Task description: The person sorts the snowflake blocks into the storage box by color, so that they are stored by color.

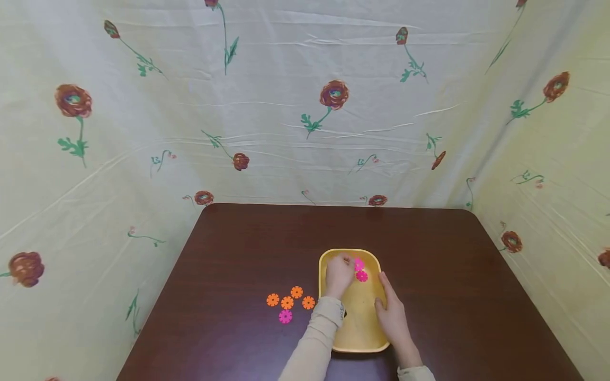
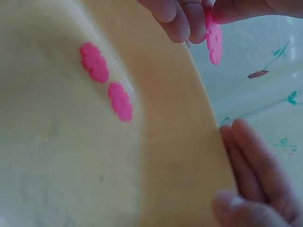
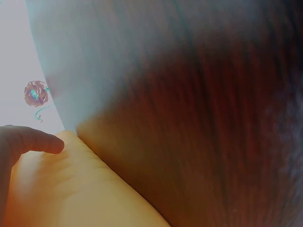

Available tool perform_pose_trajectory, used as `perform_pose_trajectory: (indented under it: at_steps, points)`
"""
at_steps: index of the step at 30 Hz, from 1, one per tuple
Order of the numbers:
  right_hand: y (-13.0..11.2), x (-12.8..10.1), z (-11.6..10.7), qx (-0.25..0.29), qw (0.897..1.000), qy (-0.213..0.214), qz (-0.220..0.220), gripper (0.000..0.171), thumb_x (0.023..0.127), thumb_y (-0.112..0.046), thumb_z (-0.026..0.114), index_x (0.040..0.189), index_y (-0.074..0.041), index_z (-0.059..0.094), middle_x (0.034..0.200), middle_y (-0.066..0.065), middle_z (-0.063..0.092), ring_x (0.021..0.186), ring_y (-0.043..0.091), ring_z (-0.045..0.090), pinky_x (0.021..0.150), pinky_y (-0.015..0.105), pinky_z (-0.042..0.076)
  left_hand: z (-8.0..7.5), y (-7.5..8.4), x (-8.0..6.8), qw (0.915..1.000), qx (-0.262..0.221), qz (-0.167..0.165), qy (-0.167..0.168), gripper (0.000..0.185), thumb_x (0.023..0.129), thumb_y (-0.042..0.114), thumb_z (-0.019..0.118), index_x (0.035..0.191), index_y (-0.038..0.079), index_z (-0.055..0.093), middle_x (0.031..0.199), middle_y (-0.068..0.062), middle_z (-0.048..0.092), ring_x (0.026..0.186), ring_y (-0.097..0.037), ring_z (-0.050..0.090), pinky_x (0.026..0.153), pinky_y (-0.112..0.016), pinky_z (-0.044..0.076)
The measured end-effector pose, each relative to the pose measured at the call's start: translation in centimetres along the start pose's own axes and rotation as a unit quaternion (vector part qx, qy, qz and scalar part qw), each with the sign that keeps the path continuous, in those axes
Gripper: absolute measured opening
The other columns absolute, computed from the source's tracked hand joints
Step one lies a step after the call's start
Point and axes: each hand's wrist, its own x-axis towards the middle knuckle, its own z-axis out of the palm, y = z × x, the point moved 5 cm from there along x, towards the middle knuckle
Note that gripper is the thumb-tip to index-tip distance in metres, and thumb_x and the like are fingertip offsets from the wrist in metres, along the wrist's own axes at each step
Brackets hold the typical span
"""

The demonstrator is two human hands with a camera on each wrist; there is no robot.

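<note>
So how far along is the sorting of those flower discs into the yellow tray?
Two pink discs already lie in the yellow tray. The left hand pinches a third pink disc over the tray, while the right hand rests on the tray's right rim. Left on the table: one pink disc and four orange discs.

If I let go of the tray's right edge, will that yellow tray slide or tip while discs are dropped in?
The yellow tray looks like thin, light plastic on a glossy dark table, so it would probably slide easily. It is shallow and wide, so tipping seems unlikely. The right hand resting on its rim likely steadies it.
</note>
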Motion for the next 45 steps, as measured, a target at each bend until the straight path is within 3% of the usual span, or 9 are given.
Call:
perform_pose_trajectory:
  at_steps: [8,14,17,25,32,45]
  points:
    - [-0.1,0.1,0.0,0.0,1.0,0.002,-0.009,0.059,0.082,0.01,0.051,0.138,-0.003,0.038,0.142,0.012,0.037,0.127,0.031,0.037,0.1,0.047,0.03,1.9,-0.8,-0.8,0.9992,0.02,-0.027,-0.022,0.012,0.084,0.017,0.058,0.078,0.01,0.067,0.07,-0.001,0.063,0.054,-0.012,0.052,0.047,-0.026,0.039]
    - [-0.2,0.0,-0.1,0.008,1.0,0.001,-0.009,0.059,0.082,0.011,0.051,0.138,-0.002,0.037,0.142,0.013,0.036,0.127,0.032,0.037,0.1,0.047,0.031,2.9,-1.0,-1.0,0.9974,0.042,-0.049,-0.033,0.023,0.084,0.015,0.054,0.062,0.009,0.057,0.06,-0.003,0.056,0.05,-0.016,0.048,0.045,-0.028,0.037]
    - [-0.1,0.0,-0.1,0.012,1.0,-0.002,-0.002,0.059,0.082,0.01,0.051,0.138,-0.003,0.037,0.143,0.013,0.036,0.128,0.032,0.036,0.101,0.047,0.029,3.2,-1.2,-1.2,0.9944,0.068,-0.069,-0.043,0.026,0.084,0.018,0.055,0.059,0.01,0.055,0.059,-0.004,0.056,0.05,-0.017,0.049,0.045,-0.031,0.037]
    - [0.1,0.2,0.0,0.012,1.0,-0.004,0.002,0.058,0.083,0.01,0.051,0.138,-0.004,0.038,0.143,0.012,0.036,0.129,0.032,0.035,0.102,0.047,0.028,3.6,-2.1,-1.7,0.9807,0.142,-0.115,-0.068,0.012,0.074,0.021,0.066,0.068,0.01,0.063,0.068,-0.007,0.062,0.057,-0.019,0.057,0.049,-0.034,0.044]
    - [0.2,0.1,0.0,0.008,1.0,-0.005,0.006,0.059,0.083,0.01,0.052,0.138,-0.005,0.038,0.143,0.012,0.036,0.129,0.032,0.035,0.102,0.046,0.028,4.2,-2.5,-1.7,0.9752,0.173,-0.12,-0.068,0.016,0.074,0.024,0.068,0.072,0.009,0.065,0.07,-0.008,0.064,0.062,-0.022,0.061,0.053,-0.036,0.047]
    - [0.3,0.1,0.1,0.014,1.0,-0.008,0.009,0.059,0.083,0.009,0.052,0.138,-0.005,0.037,0.144,0.011,0.035,0.13,0.031,0.034,0.103,0.045,0.027,4.5,-2.4,-1.7,0.9757,0.183,-0.106,-0.058,0.018,0.075,0.025,0.068,0.07,0.008,0.065,0.071,-0.01,0.064,0.066,-0.025,0.063,0.053,-0.036,0.047]
